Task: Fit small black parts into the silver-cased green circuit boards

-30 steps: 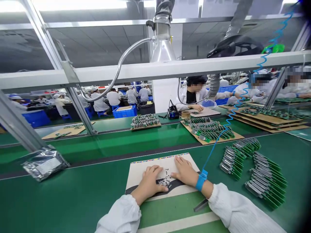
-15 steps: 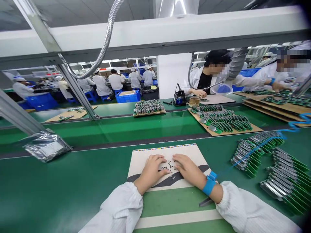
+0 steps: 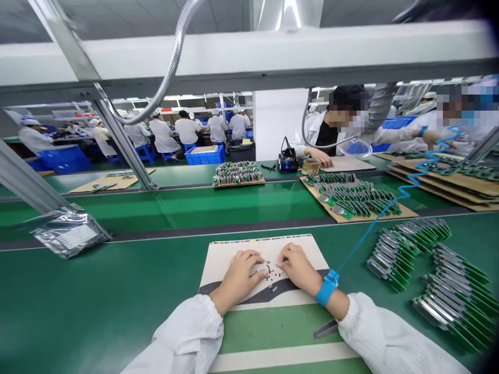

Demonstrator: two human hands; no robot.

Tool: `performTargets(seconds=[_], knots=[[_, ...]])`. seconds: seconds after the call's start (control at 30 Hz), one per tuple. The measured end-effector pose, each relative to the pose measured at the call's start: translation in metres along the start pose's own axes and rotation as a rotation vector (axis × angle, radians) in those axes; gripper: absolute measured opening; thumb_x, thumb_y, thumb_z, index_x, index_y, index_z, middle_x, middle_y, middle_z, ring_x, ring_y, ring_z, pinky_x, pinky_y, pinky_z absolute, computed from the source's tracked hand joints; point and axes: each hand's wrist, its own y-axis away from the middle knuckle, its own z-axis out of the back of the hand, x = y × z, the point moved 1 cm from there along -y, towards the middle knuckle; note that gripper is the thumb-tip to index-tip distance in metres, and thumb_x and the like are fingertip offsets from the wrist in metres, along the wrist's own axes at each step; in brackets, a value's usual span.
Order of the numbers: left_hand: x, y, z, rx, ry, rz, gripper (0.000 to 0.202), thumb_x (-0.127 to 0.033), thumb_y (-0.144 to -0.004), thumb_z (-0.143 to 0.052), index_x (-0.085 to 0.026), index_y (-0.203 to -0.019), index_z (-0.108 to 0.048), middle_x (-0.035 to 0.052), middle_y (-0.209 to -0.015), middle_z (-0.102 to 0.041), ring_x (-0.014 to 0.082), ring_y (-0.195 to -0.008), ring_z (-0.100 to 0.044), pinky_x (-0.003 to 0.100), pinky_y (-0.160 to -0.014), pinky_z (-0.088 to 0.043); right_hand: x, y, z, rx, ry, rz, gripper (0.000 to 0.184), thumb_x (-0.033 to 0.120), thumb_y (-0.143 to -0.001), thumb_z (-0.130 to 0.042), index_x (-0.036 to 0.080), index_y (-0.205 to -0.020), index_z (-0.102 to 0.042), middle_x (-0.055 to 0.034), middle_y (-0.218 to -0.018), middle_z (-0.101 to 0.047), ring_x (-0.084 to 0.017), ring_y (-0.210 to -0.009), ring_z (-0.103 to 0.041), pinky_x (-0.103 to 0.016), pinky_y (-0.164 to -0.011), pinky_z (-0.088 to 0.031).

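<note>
A pale card sheet [image 3: 234, 248] with a dark curved band lies on the green bench in front of me. A small heap of tiny dark parts [image 3: 273, 272] sits on it. My left hand [image 3: 237, 278] rests on the sheet just left of the heap, fingers curled down, thumb pointing at the parts. My right hand [image 3: 298, 267] lies just right of the heap, fingers bent towards it. The two hands flank the parts closely. A blue wrist strap [image 3: 326, 287] with a coiled blue cord [image 3: 374, 221] is on my right wrist. Whether any part is pinched is not visible.
Rows of green circuit boards [image 3: 421, 270] lie to my right. A silver foil bag [image 3: 68, 236] sits at left. Dark tweezers [image 3: 326, 328] lie by my right sleeve. Beyond a green conveyor, boards on cardboard [image 3: 353, 200], a flexible metal hose [image 3: 171, 67] and seated people in white coats.
Both hands have drawn closer together around the small parts, gathering them into a tighter heap. The view tilted down and then shifted slightly.
</note>
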Motion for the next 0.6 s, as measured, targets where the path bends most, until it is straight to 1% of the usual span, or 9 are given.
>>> performTargets(seconds=[0.1,0.17,0.23,0.3,0.4,0.47,0.5,0.57,0.6], knots=[[-0.002,0.000,0.007,-0.026,0.032,-0.011,0.022,-0.027,-0.083,-0.067,-0.018,-0.103,-0.067,0.0089,-0.118,-0.063,0.0276,-0.114,-0.054,0.046,-0.101,-0.042,0.012,0.001,0.009,-0.001,-0.020,0.019,0.016,0.006,-0.073,-0.061,0.018,-0.063,-0.056,-0.0059,-0.084,-0.060,-0.023,-0.089,-0.054,-0.036,-0.083,-0.042],[-0.013,0.002,0.023,-0.046,0.053,-0.035,0.023,-0.025,-0.085,-0.064,-0.019,-0.106,-0.065,0.0081,-0.119,-0.063,0.0240,-0.113,-0.057,0.039,-0.099,-0.046,0.027,0.004,0.026,0.012,-0.055,0.075,0.016,0.007,-0.078,-0.056,0.018,-0.067,-0.054,-0.0036,-0.077,-0.059,-0.020,-0.080,-0.055,-0.031,-0.075,-0.043],[-0.036,0.006,0.047,-0.068,0.077,-0.076,0.025,-0.030,-0.089,-0.059,-0.023,-0.112,-0.062,0.0054,-0.120,-0.064,0.0202,-0.110,-0.059,0.033,-0.094,-0.049,0.051,0.011,0.051,0.033,-0.110,0.162,0.016,0.013,-0.086,-0.049,0.019,-0.072,-0.052,-0.0001,-0.071,-0.057,-0.016,-0.069,-0.053,-0.026,-0.064,-0.043],[-0.069,0.014,0.075,-0.106,0.111,-0.141,0.027,-0.036,-0.091,-0.057,-0.026,-0.115,-0.061,0.0032,-0.117,-0.065,0.0190,-0.106,-0.060,0.032,-0.092,-0.049,0.080,0.022,0.080,0.020,-0.218,0.289,0.013,0.021,-0.091,-0.048,0.020,-0.079,-0.053,0.0003,-0.076,-0.058,-0.015,-0.070,-0.053,-0.025,-0.063,-0.043],[-0.120,0.025,0.108,-0.244,0.169,-0.320,0.023,-0.035,-0.090,-0.059,-0.026,-0.111,-0.063,0.0016,-0.107,-0.068,0.0171,-0.097,-0.063,0.029,-0.085,-0.051,0.122,0.041,0.115,-0.063,-0.344,0.489,0.015,0.027,-0.095,-0.047,0.022,-0.085,-0.057,-0.0001,-0.081,-0.060,-0.014,-0.073,-0.054,-0.024,-0.064,-0.043],[-0.142,0.030,0.116,-0.370,0.209,-0.425,0.014,-0.029,-0.089,-0.061,-0.027,-0.103,-0.066,-0.0014,-0.097,-0.070,0.0137,-0.089,-0.064,0.024,-0.079,-0.052,0.140,0.050,0.124,-0.104,-0.383,0.556,0.015,0.026,-0.096,-0.047,0.024,-0.086,-0.058,0.0007,-0.081,-0.061,-0.013,-0.074,-0.055,-0.023,-0.065,-0.045],[-0.148,0.032,0.117,-0.432,0.231,-0.454,0.010,-0.025,-0.089,-0.061,-0.027,-0.097,-0.067,-0.0030,-0.092,-0.071,0.0120,-0.084,-0.065,0.022,-0.076,-0.052,0.145,0.054,0.124,-0.132,-0.391,0.571,0.013,0.025,-0.096,-0.048,0.024,-0.088,-0.058,0.0013,-0.082,-0.062,-0.012,-0.074,-0.057,-0.022,-0.065,-0.045],[-0.154,0.036,0.114,-0.516,0.266,-0.469,0.009,-0.022,-0.089,-0.062,-0.028,-0.092,-0.068,-0.0049,-0.086,-0.071,0.0101,-0.079,-0.065,0.019,-0.070,-0.052,0.148,0.059,0.120,-0.206,-0.391,0.575,0.009,0.022,-0.094,-0.050,0.026,-0.091,-0.057,0.0025,-0.083,-0.063,-0.011,-0.074,-0.059,-0.020,-0.064,-0.048],[-0.154,0.038,0.112,-0.529,0.279,-0.462,0.009,-0.022,-0.089,-0.062,-0.029,-0.091,-0.068,-0.0051,-0.086,-0.072,0.0103,-0.078,-0.066,0.019,-0.069,-0.052,0.146,0.061,0.117,-0.248,-0.390,0.571,0.007,0.021,-0.093,-0.052,0.026,-0.091,-0.056,0.0028,-0.083,-0.064,-0.011,-0.075,-0.061,-0.019,-0.064,-0.049]])
